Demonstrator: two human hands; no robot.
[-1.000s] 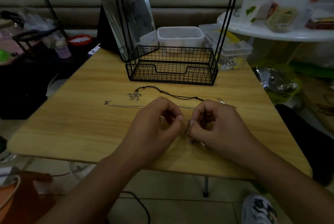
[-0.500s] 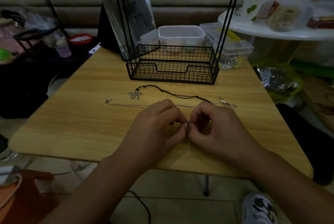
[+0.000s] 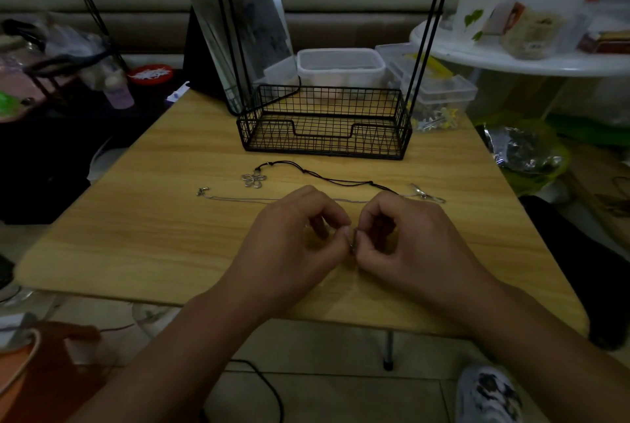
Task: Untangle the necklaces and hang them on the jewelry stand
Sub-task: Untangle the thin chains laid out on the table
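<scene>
Head view: both hands brought together low over the wooden table (image 3: 143,235), fingertips meeting. Left hand (image 3: 293,245) curled, thumb and forefinger pinching a small metal bit (image 3: 353,242) of a necklace; right hand (image 3: 405,245) curled likewise, pinching the same bit from the other side. Too small and dim to tell clasp from knot.

Just beyond the knuckles, lying on the table: a thin silver chain (image 3: 238,198) stretched sideways, small clasp at its left end, silver fitting (image 3: 428,193) at the right. Behind it a black cord necklace (image 3: 327,178) with a flower pendant (image 3: 254,180), running down toward the right hand. Whether cord and chain were crossed under the hands: hidden.

Further back, the jewelry stand (image 3: 324,129), a black wire basket base with two thin uprights rising out of frame; nothing seen hanging.

Judged light, limp, slippery; chain fine enough to kink or snap if yanked. Best taken at the clasp or close beside the tangle, cord at its knots, pendant supported rather than dangled.

No legible brand, label or writing anywhere; only leaf prints on a white cup (image 3: 477,18) at right.
</scene>
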